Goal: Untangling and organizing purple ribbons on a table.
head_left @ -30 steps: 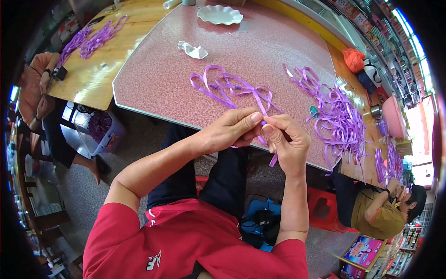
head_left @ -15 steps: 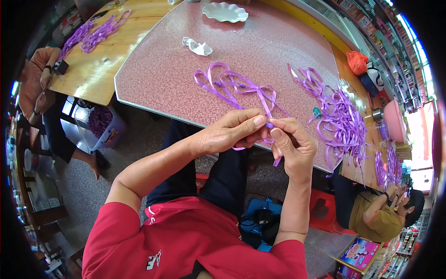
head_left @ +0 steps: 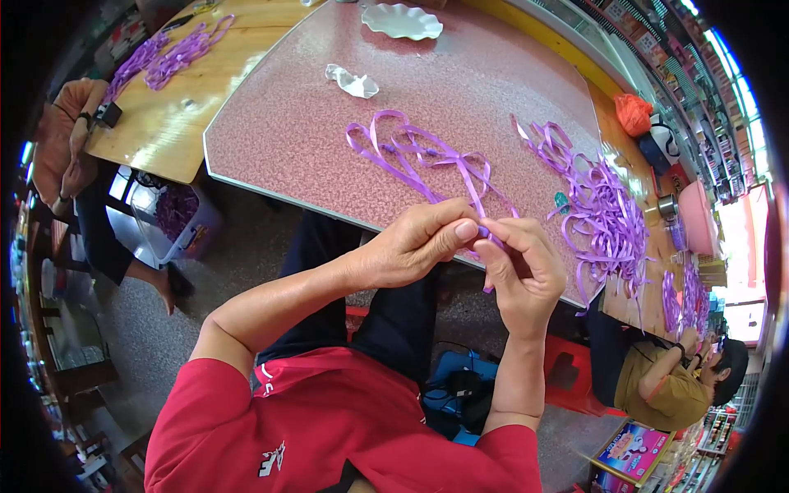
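Both my hands meet at the near edge of the pink speckled table [head_left: 288,156], pinching one purple ribbon [head_left: 444,156]. My left hand [head_left: 427,242] grips it between thumb and forefinger. Right beside it, my right hand [head_left: 526,267] pinches the same ribbon, and a short tail hangs below the fingers. A small darker purple knot or piece shows between the fingertips; its exact form is mostly hidden. The rest of this ribbon lies in loops on the table ahead of my hands, with a few darker purple spots along it.
A big heap of purple ribbons [head_left: 608,218] covers the table's right side, a small green item [head_left: 561,201] beside it. Farther back are crumpled white tissue [head_left: 353,82] and a white scalloped plate [head_left: 403,22]. Co-workers sit left [head_left: 74,140] and right [head_left: 674,378]. A plastic bin [head_left: 193,226] stands lower left.
My hands, still pinching the ribbon, have shifted slightly toward me and to the right. The darker piece is now more covered by my fingers.
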Demonstrator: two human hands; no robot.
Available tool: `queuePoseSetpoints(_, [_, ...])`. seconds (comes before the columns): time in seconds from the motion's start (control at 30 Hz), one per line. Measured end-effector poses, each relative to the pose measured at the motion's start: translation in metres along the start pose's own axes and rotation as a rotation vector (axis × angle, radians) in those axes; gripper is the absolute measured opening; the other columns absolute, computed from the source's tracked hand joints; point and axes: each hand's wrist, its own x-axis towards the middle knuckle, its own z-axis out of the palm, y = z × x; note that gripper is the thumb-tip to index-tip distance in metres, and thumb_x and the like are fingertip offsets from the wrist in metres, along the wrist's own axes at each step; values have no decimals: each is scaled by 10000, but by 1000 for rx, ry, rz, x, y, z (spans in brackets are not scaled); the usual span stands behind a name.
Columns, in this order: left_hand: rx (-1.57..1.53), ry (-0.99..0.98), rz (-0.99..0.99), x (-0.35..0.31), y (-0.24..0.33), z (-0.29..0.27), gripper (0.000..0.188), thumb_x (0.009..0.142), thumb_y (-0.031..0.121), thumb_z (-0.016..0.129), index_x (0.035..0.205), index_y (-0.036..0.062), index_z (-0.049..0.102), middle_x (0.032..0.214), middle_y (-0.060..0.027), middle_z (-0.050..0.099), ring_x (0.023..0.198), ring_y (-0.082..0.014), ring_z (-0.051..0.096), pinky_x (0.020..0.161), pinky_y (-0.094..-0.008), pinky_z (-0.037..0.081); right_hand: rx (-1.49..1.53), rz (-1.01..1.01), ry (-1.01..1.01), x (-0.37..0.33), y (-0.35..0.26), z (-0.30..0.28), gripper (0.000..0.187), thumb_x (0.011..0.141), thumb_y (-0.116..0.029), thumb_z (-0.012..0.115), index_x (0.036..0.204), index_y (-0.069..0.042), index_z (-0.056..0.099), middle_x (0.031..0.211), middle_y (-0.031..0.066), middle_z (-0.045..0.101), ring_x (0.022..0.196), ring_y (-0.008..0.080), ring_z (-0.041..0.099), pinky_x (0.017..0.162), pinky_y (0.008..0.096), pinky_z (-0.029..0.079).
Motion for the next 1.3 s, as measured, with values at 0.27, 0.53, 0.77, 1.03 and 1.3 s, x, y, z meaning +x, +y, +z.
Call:
queuePoseSetpoints(0.27, [304, -12, 305, 3, 6, -2, 341, 1036, 317, 460, 1017, -4, 576, 756, -81, 529, 642, -196, 546, 581, -329, 438, 0, -167, -9, 1, -7, -2, 119, 845, -26, 739, 951, 20, 712, 886, 94, 656, 602, 89, 556, 496, 219, 412])
queuePoseSetpoints(0.53, [255, 13, 221, 2, 10, 5, 360, 1032, 359, 462, 1019, 18, 575, 750, -33, 526, 651, -130, 517, 565, -297, 420, -131, -302, 77, -2, 2, 4, 173, 845, -74, 752, 995, 1, 713, 931, 109, 662, 667, 118, 595, 564, 230, 453])
queuePoseSetpoints(0.77, [354, 236, 121, 36, 14, -28, 253, 1000, 234, 578, 1016, -17, 605, 764, -25, 549, 721, -83, 479, 626, -282, 425, -18, 81, 202, 20, 28, -29, 289, 949, -156, 652, 1171, 29, 656, 990, 75, 674, 781, 125, 640, 680, 233, 503])
queuePoseSetpoints(1.03, [1239, 279, 271, 83, 20, -106, 301, 903, 182, 670, 1171, 50, 636, 1133, -120, 581, 1090, -241, 551, 914, -348, 440, -490, 179, 417, 32, 106, -150, 203, 925, -111, 660, 1099, -15, 702, 991, 58, 698, 812, 122, 647, 696, 256, 511])
queuePoseSetpoints(1.3, [1226, 129, 205, 50, -16, -70, 357, 857, 219, 690, 1188, 99, 633, 1307, -160, 502, 1234, -352, 447, 1021, -491, 342, -1027, -93, -124, 28, 137, -138, 130, 827, -114, 702, 932, -39, 693, 974, 111, 609, 936, 317, 614, 822, 407, 493])
